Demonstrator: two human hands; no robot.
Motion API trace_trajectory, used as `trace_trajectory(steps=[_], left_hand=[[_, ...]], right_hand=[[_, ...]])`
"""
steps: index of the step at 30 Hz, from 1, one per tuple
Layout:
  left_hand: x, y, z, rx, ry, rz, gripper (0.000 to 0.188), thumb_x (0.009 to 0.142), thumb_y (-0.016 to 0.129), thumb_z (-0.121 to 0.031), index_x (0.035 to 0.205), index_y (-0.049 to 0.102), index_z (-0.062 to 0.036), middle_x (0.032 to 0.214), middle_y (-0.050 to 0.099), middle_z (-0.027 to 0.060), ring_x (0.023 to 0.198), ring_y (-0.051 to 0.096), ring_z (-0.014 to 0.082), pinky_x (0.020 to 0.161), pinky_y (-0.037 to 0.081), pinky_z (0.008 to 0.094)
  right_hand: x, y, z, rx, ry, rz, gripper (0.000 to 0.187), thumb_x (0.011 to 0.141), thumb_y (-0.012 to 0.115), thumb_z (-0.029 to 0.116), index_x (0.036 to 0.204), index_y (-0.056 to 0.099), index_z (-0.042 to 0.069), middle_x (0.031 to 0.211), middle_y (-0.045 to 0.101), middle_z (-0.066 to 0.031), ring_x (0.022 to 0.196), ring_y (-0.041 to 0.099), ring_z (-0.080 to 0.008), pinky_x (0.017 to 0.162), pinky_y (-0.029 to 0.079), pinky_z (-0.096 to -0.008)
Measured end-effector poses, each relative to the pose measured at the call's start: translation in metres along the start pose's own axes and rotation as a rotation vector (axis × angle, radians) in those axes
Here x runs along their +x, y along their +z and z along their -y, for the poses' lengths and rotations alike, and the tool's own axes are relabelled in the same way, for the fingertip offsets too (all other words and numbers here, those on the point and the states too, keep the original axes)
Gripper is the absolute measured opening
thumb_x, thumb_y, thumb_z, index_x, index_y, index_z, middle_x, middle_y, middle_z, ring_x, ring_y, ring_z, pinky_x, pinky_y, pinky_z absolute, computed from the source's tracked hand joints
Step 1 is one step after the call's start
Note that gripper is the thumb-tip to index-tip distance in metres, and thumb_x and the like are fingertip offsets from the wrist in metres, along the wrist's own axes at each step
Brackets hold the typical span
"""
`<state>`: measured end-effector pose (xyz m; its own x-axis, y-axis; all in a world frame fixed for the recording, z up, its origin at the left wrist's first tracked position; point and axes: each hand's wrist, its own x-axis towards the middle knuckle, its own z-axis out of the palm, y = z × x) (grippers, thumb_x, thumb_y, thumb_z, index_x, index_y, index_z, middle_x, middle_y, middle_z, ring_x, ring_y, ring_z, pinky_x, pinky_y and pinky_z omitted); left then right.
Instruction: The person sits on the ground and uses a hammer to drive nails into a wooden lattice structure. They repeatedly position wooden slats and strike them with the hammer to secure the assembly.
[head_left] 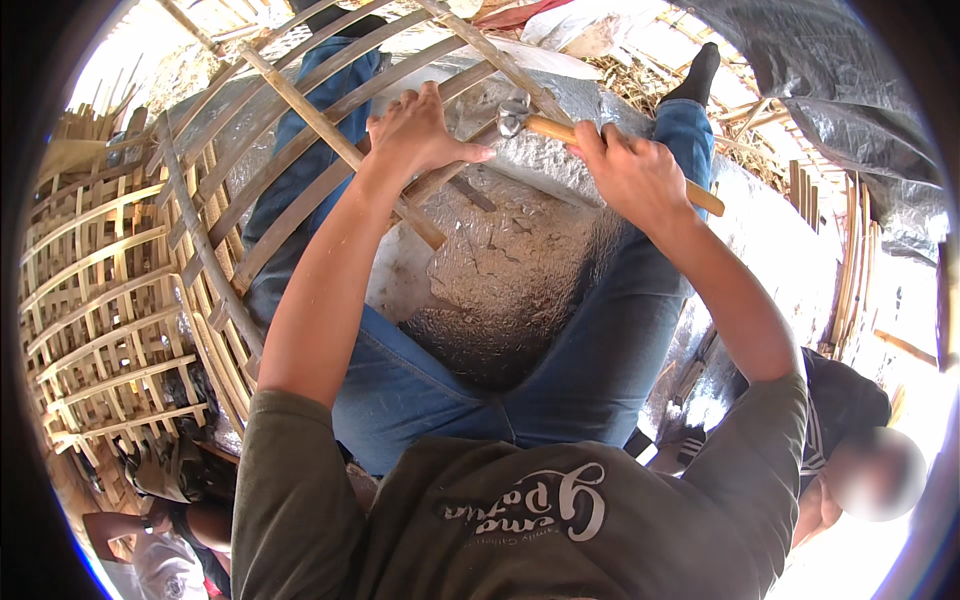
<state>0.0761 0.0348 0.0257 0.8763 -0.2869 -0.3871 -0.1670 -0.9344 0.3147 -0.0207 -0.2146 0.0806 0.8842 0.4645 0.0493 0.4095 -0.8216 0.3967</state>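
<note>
Person sat astride a curved lattice frame (130, 300) of split bamboo, legs in blue jeans (590, 340) spread over a silvery foil-like sheet (500, 270) that lined the frame's inside. Right hand (632, 172) was wrapped fully round the wooden handle of a hammer (560, 130), grip shut tight on it near the head end; the metal head (512, 116) sat just beside a diagonal bamboo slat (500, 62), the handle's free end sticking out past the wrist toward the right. Left hand (415, 135) lay palm-down on another bamboo strip (330, 135), fingers spread and pressed on the wood, thumb out to the right toward the hammer head (the grip open, flat on the strip, not closed round it). The two hands were near each other, the hammer head between them. Strips crossed under both hands, running up-left to down-right. Dry straw-like litter (640, 80) showed beyond the foil, top right. A second person (850, 450) crouched at lower right, a third (160, 530) at lower left beneath the lattice.
</note>
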Motion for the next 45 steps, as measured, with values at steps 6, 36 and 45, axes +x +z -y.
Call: trace_trajectory(steps=[6,36,45], left_hand=[[0.001,-0.001,-0.001,-0.01,-0.008,0.005,0.135,0.051,0.082,-0.075,0.151,0.031,0.0002,0.145,0.048,0.0258,0.135,0.048,0.0387,0.106,0.038,0.0617],[-0.003,0.0,-0.001,0.0,0.011,-0.026,0.133,0.053,0.082,-0.074,0.151,0.032,0.0001,0.148,0.045,0.0256,0.14,0.042,0.0373,0.109,0.037,0.0585],[0.001,0.005,0.002,0.013,0.018,-0.037,0.135,0.052,0.081,-0.077,0.15,0.032,0.0012,0.146,0.047,0.0258,0.137,0.046,0.0373,0.11,0.036,0.0591]], right_hand=[[0.006,0.002,0.004,0.063,0.061,0.097,0.027,0.106,0.045,0.036,0.099,0.046,0.009,0.065,0.061,-0.0068,0.051,0.067,-0.0251,0.044,0.055,-0.0378],[0.002,0.043,-0.025,0.185,0.067,-0.167,0.031,0.103,0.051,0.04,0.094,0.048,0.01,0.059,0.062,-0.0057,0.046,0.065,-0.0243,0.041,0.055,-0.0377],[-0.004,0.041,-0.03,0.469,0.099,-0.346,0.028,0.102,0.052,0.038,0.099,0.051,0.01,0.055,0.06,-0.0079,0.051,0.067,-0.0285,0.044,0.055,-0.0403]])
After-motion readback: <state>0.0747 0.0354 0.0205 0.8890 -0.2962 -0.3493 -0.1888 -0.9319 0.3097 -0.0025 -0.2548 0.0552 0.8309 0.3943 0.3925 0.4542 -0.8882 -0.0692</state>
